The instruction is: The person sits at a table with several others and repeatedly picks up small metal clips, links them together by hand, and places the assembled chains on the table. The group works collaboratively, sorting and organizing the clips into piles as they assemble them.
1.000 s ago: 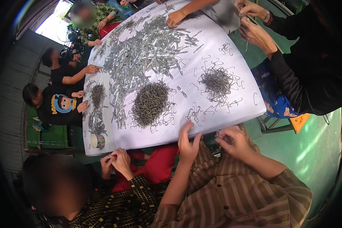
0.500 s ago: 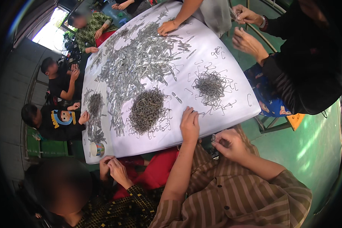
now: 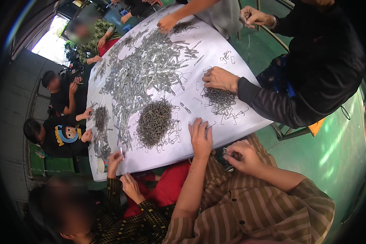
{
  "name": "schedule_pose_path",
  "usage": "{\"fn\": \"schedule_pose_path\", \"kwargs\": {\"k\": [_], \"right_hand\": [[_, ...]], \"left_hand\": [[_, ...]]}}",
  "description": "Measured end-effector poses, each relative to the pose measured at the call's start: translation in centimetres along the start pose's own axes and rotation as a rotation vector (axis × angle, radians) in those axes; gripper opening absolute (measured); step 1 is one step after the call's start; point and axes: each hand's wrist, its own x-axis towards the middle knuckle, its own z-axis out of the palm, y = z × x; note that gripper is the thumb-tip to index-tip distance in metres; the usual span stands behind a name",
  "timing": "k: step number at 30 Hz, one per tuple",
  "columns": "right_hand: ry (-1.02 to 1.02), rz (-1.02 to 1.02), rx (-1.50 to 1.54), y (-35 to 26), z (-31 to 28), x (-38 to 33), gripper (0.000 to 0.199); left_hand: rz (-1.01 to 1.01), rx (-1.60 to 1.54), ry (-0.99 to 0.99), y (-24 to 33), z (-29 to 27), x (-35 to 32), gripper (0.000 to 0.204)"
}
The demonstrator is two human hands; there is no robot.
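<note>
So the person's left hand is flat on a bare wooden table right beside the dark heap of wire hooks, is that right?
Not quite. The left hand does lie on the table beside the dark heap of wire hooks, but the table is not bare wood: it is covered with a white sheet. The head view shows this.

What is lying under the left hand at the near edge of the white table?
The left hand rests flat on the white table cover, beside loose wire hooks. A few hooks show at its fingertips; whatever is under the palm is covered.
</note>
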Motion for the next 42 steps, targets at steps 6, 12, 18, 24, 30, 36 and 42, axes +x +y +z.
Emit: {"fn": "schedule_pose_path", "kwargs": {"k": [6,12,18,24,30,36,42], "right_hand": [[-0.051,0.006,0.014,-0.2,0.2,0.0,0.013],[-0.055,-0.003,0.010,-0.8,0.2,-0.1,0.014],[-0.058,-0.016,-0.002,-0.8,0.1,-0.4,0.014],[-0.049,-0.027,0.003,-0.4,0.4,-0.5,0.014],[-0.046,-0.050,-0.004,-1.2,-0.1,-0.3,0.015],[-0.037,-0.081,-0.016,-0.4,0.1,-0.7,0.016],[-0.053,-0.100,-0.020,-0.4,0.4,-0.4,0.017]], "left_hand": [[-0.009,0.136,-0.091,-0.2,0.8,0.5,0.023],[0.214,0.226,-0.140,2.3,0.4,1.3,0.024],[0.134,0.273,-0.094,1.2,-0.8,-0.2,0.023],[0.312,0.119,-0.219,2.9,0.6,1.6,0.027],[0.398,0.073,-0.310,4.1,1.9,1.7,0.028],[0.293,0.006,-0.276,2.0,-2.0,0.8,0.017],[0.201,0.075,-0.155,1.3,-2.2,0.8,0.026]]}}
